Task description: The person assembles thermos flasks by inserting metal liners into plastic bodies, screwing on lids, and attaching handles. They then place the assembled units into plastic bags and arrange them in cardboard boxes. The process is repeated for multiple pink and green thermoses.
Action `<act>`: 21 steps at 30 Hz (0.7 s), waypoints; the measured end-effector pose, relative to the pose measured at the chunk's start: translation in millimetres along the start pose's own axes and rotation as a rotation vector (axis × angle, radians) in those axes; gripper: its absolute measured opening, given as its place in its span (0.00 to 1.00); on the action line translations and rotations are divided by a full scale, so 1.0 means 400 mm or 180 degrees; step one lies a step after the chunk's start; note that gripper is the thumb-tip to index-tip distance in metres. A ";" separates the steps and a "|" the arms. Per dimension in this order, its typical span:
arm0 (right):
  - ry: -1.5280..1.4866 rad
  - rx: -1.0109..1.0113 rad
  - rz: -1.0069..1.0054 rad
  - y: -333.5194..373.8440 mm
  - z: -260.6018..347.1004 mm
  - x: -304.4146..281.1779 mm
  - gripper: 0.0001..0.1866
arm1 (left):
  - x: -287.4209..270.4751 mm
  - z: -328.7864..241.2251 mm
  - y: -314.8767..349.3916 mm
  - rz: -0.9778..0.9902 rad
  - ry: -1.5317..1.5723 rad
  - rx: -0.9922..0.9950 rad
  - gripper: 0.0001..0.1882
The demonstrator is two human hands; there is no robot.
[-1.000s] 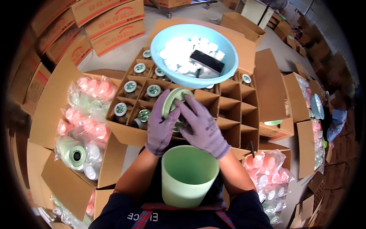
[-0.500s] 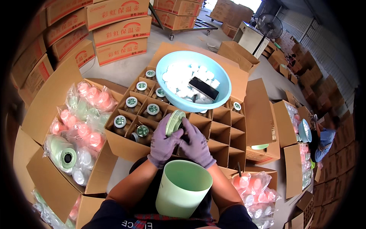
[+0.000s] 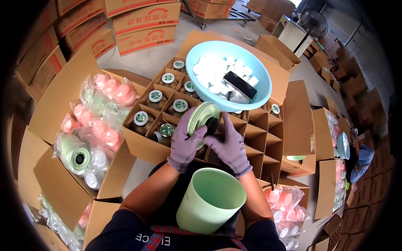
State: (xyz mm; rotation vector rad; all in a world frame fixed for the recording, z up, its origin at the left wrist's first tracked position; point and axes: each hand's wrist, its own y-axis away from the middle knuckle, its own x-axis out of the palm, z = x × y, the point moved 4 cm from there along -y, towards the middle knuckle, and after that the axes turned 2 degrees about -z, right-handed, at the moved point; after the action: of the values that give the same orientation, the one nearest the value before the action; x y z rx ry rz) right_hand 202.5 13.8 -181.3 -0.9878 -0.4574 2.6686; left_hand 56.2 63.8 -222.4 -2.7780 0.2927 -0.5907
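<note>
My left hand (image 3: pixel 184 146), in a purple-grey knit glove, grips a light green, round plastic base (image 3: pixel 202 117) with a ridged rim and a black centre piece. It is tilted up on edge over the divided carton. My right hand (image 3: pixel 231 149), gloved alike, is just right of it, fingers apart and thumb toward the black centre. Whether the thumb touches it I cannot tell. Below both hands a light green cylindrical shell (image 3: pixel 197 211) rests in my lap, its wide mouth facing up. Glass liners (image 3: pixel 155 97) with pale rims stand in the carton's cells.
A blue basin (image 3: pixel 264 94) of white caps sits on the divided carton (image 3: pixel 146 150), with a phone (image 3: pixel 240 85) on the caps. An open box (image 3: pixel 111 184) at left holds bagged pink and green parts. More bagged parts (image 3: pixel 289 201) lie at lower right. A person (image 3: pixel 362 161) works far right.
The green base has turned, bringing its black centre into view. My right hand has come off its rim and opened. The whole view has shifted slightly.
</note>
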 end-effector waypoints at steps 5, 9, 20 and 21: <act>-0.1888 0.1221 0.0641 -0.018 -0.078 0.075 0.36 | 0.029 -0.058 0.005 0.0246 -0.0856 0.0355 0.30; -0.1312 0.1919 0.0782 -0.072 -0.113 0.045 0.35 | -0.082 -0.026 -0.037 -0.0436 -0.0522 0.0025 0.28; 0.1899 -0.1241 0.1710 -0.019 -0.118 0.204 0.24 | -0.298 0.017 -0.048 -0.0508 -0.3659 0.0377 0.42; 0.2050 -0.1151 0.1802 -0.005 -0.128 0.220 0.25 | -0.270 0.004 -0.018 -0.0375 -0.3625 0.0605 0.41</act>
State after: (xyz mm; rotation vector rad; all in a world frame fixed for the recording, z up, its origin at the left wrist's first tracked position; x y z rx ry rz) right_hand 172.0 56.1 -268.7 -2.2705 -0.5822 2.5087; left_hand -38.7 98.3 -261.0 -2.4745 -0.1740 0.8982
